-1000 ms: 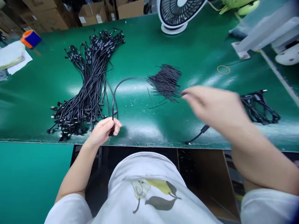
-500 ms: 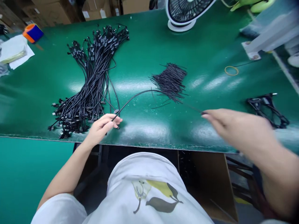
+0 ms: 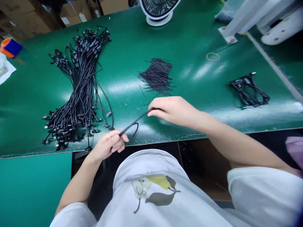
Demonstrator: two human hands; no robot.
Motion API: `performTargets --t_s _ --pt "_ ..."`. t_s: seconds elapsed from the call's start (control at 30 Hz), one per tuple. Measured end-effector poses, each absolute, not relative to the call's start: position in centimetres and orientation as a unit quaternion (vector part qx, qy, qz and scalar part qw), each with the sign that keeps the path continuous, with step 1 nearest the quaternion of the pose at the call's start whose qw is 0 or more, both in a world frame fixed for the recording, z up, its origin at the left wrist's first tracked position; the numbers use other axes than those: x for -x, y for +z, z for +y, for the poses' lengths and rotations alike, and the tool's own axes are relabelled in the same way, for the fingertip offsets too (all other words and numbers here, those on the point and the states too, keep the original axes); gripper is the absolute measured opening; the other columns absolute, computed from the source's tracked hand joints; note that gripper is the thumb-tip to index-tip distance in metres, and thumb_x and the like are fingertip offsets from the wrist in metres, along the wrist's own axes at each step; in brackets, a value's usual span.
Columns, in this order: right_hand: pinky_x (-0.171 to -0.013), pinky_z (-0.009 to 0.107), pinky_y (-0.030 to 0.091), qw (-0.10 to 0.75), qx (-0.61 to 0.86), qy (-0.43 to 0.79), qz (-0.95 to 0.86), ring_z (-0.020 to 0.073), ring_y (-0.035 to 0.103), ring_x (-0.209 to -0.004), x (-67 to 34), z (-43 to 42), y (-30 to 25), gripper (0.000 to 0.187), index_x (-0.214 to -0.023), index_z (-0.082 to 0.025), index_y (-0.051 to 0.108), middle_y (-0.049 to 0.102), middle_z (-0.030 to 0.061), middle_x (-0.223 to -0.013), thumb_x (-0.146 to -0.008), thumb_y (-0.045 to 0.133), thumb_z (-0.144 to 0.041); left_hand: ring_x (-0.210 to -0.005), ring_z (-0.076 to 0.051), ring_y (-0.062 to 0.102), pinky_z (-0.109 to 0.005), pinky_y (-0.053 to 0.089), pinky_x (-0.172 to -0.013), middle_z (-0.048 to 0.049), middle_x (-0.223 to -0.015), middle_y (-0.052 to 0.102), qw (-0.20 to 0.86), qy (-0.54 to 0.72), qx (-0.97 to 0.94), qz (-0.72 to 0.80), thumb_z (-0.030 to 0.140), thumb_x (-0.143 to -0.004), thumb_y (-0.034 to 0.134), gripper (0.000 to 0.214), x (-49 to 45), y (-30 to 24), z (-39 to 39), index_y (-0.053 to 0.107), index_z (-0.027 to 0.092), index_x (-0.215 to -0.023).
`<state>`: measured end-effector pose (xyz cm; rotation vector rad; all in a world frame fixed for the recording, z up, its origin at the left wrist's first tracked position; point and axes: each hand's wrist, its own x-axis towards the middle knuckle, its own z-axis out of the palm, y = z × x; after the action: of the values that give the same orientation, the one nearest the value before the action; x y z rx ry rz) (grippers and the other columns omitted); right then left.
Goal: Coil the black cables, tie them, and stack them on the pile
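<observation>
A black cable [image 3: 135, 121] runs between my two hands, with a small loop of it hanging beside my left fingers. My left hand [image 3: 110, 144] is closed on one part of the cable near the table's front edge. Farther right and higher, my right hand [image 3: 169, 109] pinches another part, its fingertips partly hidden. Left of my hands lies a large bundle of black cables [image 3: 79, 91] with plugs at both ends. Just beyond my right hand is a pile of short black ties [image 3: 156, 75].
On the green table [image 3: 125, 53] stand a white fan [image 3: 159, 19] at the back and a white metal bracket [image 3: 230, 34] at the right. A coiled black cable [image 3: 251, 90] and a yellow ring [image 3: 212, 57] lie right. An orange and blue roll [image 3: 11, 48] sits far left.
My right hand has come in from the far right toward my left hand, and the stretched cable is now bent into a short loop. The view has shifted to the right.
</observation>
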<state>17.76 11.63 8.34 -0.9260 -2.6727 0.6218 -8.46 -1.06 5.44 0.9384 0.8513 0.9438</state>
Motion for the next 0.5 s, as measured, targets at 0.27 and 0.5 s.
performTargets --t_s 0.27,0.5 --pt "-0.087 0.033 0.050 0.146 0.364 0.196 -0.899 0.0206 0.066 -0.103 -21.9 11.5 4.2 0.039 -0.127 -0.023 0.060 0.070 0.0064 -0.115 -0.100 0.035 -0.034 -0.033 -0.003 0.006 -0.010 0.022 -0.031 0.0106 -0.051 0.009 0.637 0.646 -0.155 0.391 0.038 -0.097 0.049 0.028 11.8 6.9 -0.1 0.066 0.016 -0.094" --pt "-0.076 0.025 0.046 0.160 0.420 0.074 -0.890 0.0169 0.066 -0.090 -22.7 11.8 4.4 0.033 -0.118 -0.014 0.067 0.072 0.0091 -0.103 -0.099 0.043 -0.026 -0.032 -0.002 0.005 -0.010 0.027 -0.032 0.0118 -0.049 0.010 0.643 0.631 -0.163 0.403 0.029 -0.097 0.049 0.026 13.0 6.7 -0.6 0.068 0.013 -0.091"
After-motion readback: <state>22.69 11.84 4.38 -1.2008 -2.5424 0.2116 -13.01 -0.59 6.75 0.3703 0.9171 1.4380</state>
